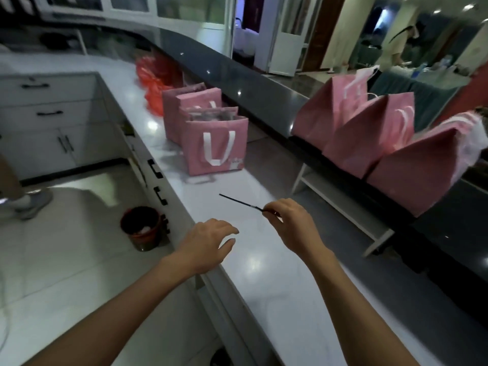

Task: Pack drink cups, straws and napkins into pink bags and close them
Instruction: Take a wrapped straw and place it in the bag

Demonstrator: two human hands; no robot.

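Above the counter's near stretch, right hand (287, 220) pinches a thin black straw (241, 202) by one end, long axis pointing toward the open pink bag (215, 146) farther along the counter (266, 281). Left hand (208, 243) hovers at the front edge, fingers loosely spread, holding nothing; right hand judged nearer the bag.

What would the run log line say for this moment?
right hand: pinches thin black tie | left hand: open above white counter | open pink bags: upright ahead | closed pink bags: on dark ledge

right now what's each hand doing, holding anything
Left hand: open, fingers loosely spread over the counter edge, holding nothing.
Right hand: pinching one end of a thin black stick, possibly a straw.
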